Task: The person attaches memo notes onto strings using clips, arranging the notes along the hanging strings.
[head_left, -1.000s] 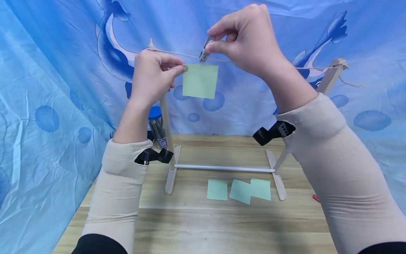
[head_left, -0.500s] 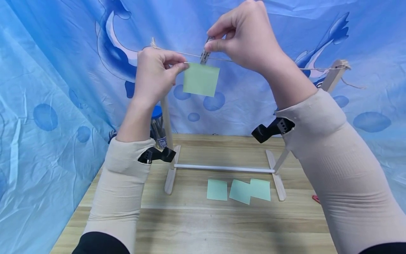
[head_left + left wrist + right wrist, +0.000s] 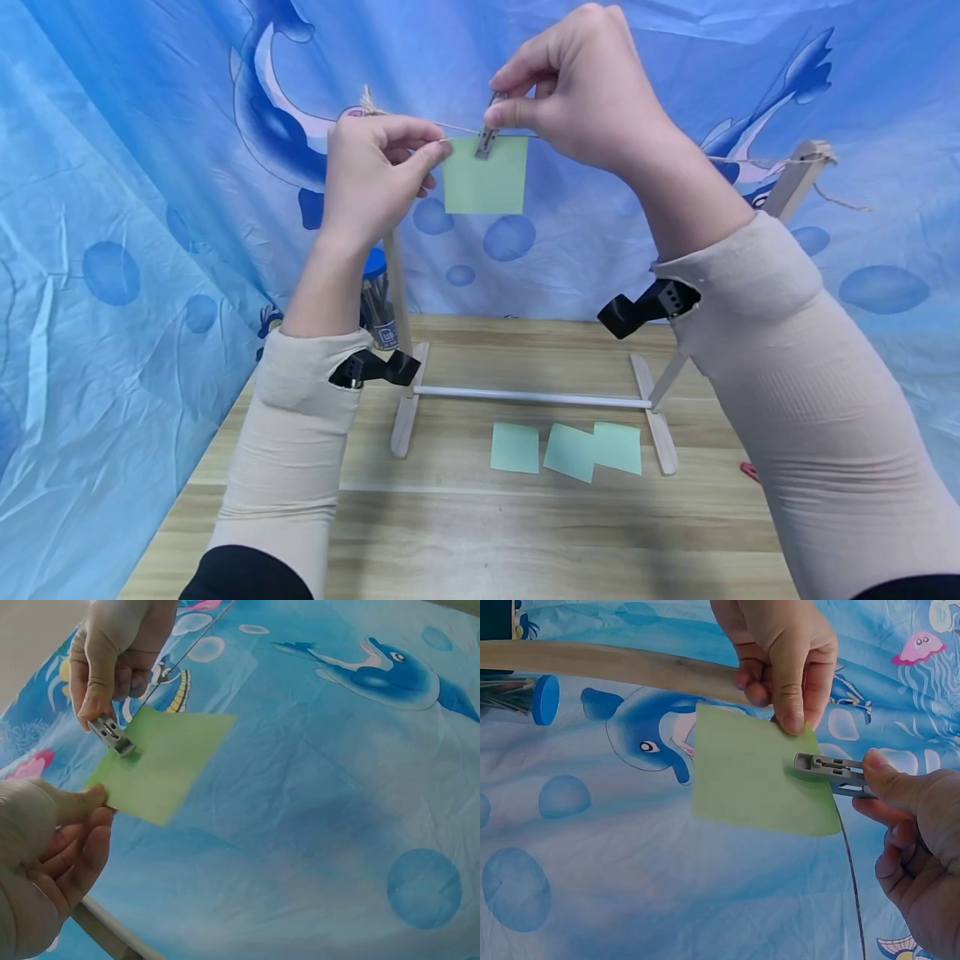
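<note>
A green sticky note (image 3: 487, 187) hangs upright at the string (image 3: 463, 128) of a wooden stand. My left hand (image 3: 375, 171) pinches its upper left corner between thumb and forefinger. At the note's top edge is a metal clothespin (image 3: 484, 143), which my right hand (image 3: 588, 96) pinches by its upper end. In the right wrist view the clothespin (image 3: 829, 771) overlaps the front of the note (image 3: 757, 776); the string runs down from the note's edge. From the left wrist view, the clothespin (image 3: 112, 736) lies over the paper near that same edge.
Three more green notes (image 3: 514, 448) lie on the wooden table (image 3: 480, 533), two overlapping. The stand has wooden posts (image 3: 797, 183) and a white crossbar (image 3: 532, 397). A blue-lidded jar (image 3: 381, 304) stands behind the left post. A blue dolphin-patterned curtain (image 3: 600, 242) hangs behind.
The note has risen slightly and shifted right to the string. The clothespin has gone from above the note to overlapping its top edge. Both hands keep their pinches.
</note>
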Action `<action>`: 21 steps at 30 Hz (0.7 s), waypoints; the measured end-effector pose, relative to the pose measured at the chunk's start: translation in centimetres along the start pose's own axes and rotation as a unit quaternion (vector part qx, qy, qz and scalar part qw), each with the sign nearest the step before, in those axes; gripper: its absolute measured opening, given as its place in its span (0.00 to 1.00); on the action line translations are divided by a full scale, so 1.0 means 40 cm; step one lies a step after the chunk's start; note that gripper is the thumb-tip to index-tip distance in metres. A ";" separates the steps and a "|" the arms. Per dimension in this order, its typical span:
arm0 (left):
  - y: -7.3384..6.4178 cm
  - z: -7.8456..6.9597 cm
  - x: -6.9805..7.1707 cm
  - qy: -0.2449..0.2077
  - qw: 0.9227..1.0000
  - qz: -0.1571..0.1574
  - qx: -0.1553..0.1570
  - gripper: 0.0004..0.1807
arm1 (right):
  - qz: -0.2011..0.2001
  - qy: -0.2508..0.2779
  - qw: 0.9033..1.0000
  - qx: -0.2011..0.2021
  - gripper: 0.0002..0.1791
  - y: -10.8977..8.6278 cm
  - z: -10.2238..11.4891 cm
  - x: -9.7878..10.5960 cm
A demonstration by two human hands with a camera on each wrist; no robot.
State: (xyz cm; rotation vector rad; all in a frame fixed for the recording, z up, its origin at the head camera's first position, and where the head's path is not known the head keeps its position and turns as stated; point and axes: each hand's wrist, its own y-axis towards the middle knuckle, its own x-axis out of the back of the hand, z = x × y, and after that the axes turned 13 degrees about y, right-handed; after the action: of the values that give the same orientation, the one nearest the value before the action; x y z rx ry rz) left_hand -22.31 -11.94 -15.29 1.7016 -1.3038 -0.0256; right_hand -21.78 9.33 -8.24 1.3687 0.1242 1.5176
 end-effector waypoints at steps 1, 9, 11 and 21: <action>-0.002 0.002 -0.002 -0.017 1.000 -0.003 0.003 0.09 | 0.001 0.001 1.000 -0.002 0.13 -0.001 0.000 0.000; -0.025 0.004 -0.043 -0.071 0.996 -0.055 0.017 0.10 | 0.001 0.008 1.000 0.000 0.13 -0.004 -0.013 0.000; -0.030 0.003 -0.055 -0.075 0.995 -0.064 0.022 0.10 | 0.001 0.011 1.000 0.003 0.13 -0.005 -0.015 0.001; -0.040 0.005 -0.070 -0.077 0.993 -0.087 0.027 0.11 | 0.010 -0.010 1.000 0.026 0.13 0.000 -0.012 0.001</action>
State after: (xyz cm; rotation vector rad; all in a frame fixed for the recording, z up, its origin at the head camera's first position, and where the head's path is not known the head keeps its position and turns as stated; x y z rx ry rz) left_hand -22.45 -10.02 -17.88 1.8862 -1.2727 -0.2298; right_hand -22.13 9.63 -8.38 1.4296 0.1378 1.5262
